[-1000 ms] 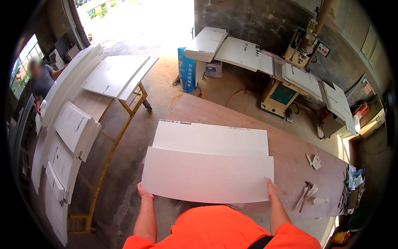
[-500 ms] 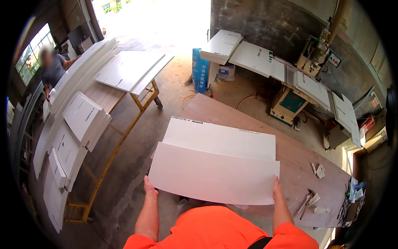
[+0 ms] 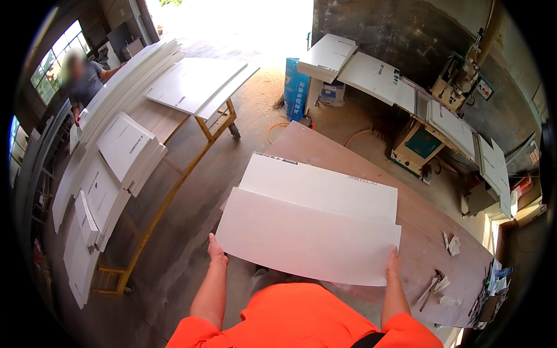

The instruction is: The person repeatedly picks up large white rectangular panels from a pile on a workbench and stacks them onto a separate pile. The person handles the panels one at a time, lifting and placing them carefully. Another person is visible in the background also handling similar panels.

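A plain white panel [image 3: 307, 240] is held level in front of my body. My left hand [image 3: 217, 250] is closed on its left end, thumb at the edge and fingers mostly hidden beneath. At the opposite end my right hand [image 3: 394, 264] grips the right edge, its fingers also partly hidden. Just behind lies another white panel [image 3: 325, 182] with dark print along its far edge, on a brown wooden worktable [image 3: 432, 232]. The held panel overlaps the near side of that one; whether they touch all along cannot be told.
A hammer [image 3: 432, 289], white scraps [image 3: 452, 245] and a clear cup [image 3: 449, 301] lie on the table's right. A yellow-framed trolley [image 3: 174, 200] with stacked white panels [image 3: 125, 145] stands left, a person [image 3: 87, 84] behind it. More panels [image 3: 371, 75] and a machine [image 3: 455, 81] stand back right.
The whole view has shifted slightly, so the surroundings sit further right and a little higher. Both hands keep the same hold on the panel, which barely moves relative to the one behind.
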A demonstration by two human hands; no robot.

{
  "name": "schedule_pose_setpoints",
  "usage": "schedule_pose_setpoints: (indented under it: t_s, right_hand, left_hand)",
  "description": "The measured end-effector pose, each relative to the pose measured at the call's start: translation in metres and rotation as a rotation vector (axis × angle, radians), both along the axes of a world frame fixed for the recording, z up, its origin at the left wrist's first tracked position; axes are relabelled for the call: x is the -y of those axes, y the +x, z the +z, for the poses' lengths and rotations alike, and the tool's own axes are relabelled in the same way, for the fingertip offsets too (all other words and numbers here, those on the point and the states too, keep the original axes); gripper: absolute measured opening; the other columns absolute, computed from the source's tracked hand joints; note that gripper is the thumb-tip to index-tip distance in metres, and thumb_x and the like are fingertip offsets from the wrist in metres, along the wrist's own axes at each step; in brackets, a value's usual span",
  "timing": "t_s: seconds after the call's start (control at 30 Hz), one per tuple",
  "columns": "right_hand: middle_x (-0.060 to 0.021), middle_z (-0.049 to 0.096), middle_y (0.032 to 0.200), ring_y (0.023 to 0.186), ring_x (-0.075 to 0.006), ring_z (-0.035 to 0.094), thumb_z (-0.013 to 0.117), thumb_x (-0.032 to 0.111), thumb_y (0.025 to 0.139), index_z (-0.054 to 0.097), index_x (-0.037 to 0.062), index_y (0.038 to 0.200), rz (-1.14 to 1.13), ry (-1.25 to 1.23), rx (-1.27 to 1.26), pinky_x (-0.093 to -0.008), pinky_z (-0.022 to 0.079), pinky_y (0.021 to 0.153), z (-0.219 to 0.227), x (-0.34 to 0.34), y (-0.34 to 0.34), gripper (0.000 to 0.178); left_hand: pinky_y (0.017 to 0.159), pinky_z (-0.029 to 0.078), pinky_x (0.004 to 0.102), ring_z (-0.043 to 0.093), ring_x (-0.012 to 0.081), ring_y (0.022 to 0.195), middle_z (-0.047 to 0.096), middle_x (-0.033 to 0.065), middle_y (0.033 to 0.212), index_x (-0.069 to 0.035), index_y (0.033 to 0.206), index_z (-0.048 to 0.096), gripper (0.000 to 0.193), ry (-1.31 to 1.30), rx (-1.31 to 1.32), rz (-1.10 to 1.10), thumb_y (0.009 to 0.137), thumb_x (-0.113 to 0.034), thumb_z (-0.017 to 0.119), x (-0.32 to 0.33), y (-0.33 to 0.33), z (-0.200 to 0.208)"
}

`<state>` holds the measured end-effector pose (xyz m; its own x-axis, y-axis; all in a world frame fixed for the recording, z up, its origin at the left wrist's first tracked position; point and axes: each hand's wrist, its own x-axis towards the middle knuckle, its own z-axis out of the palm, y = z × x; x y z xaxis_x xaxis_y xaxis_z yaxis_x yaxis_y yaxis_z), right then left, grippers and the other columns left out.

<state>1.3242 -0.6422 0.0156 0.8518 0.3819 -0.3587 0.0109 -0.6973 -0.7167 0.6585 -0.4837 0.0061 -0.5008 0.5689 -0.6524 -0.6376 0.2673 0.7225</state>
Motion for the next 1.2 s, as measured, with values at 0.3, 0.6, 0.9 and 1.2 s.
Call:
schedule_pose_setpoints:
  t_s: [0.3, 0.6, 0.9, 1.2]
  right_hand:
    - [-0.029, 0.071, 0.11, 0.104, -0.037, 0.069, 0.053, 0.066, 0.096, 0.066, -0.0163, 0.113, 0.071, -0.015, 0.056, -0.0435, 0.052, 0.09, 0.011, 0.0, -0.003, 0.085]
    - [-0.0284, 0.071, 0.11, 0.104, -0.0365, 0.069, 0.053, 0.065, 0.096, 0.068, -0.0145, 0.112, 0.026, -0.124, 0.231, -0.045, 0.052, 0.091, -0.006, -0.001, 0.0, 0.082]
    - [-0.0151, 0.067, 0.123, 0.107, -0.0282, 0.066, 0.047, 0.06, 0.101, 0.059, -0.0041, 0.132, 0.293, 0.355, -0.391, -0.0396, 0.053, 0.094, 0.012, -0.014, -0.002, 0.072]
    - [-0.0155, 0.058, 0.136, 0.121, -0.0266, 0.054, 0.05, 0.062, 0.099, 0.049, -0.001, 0.141, 0.366, 0.145, -0.339, -0.0389, 0.038, 0.107, 0.049, -0.057, -0.057, 0.076]
  left_hand:
    - [0.096, 0.052, 0.0365, 0.066, 0.0233, 0.111, 0.067, 0.0104, 0.127, 0.004, 0.134, 0.058, 0.067, 0.035, -0.083, -0.045, 0.099, -0.054, 0.06, 0.001, -0.003, -0.009]
    - [0.095, 0.052, 0.0359, 0.066, 0.0226, 0.109, 0.068, 0.0101, 0.124, 0.004, 0.132, 0.06, 0.066, 0.018, -0.083, -0.078, 0.1, -0.053, 0.058, -0.001, 0.002, -0.002]
    - [0.088, 0.049, 0.0331, 0.061, 0.0156, 0.096, 0.071, 0.005, 0.103, 0.001, 0.112, 0.07, 0.063, -0.12, -0.321, -0.114, 0.094, -0.06, 0.065, 0.002, 0.003, 0.006]
    - [0.08, 0.053, 0.0307, 0.067, 0.015, 0.089, 0.073, 0.0058, 0.101, -0.003, 0.11, 0.069, 0.045, 0.063, 0.112, -0.105, 0.092, -0.044, 0.075, 0.0, -0.006, 0.001]
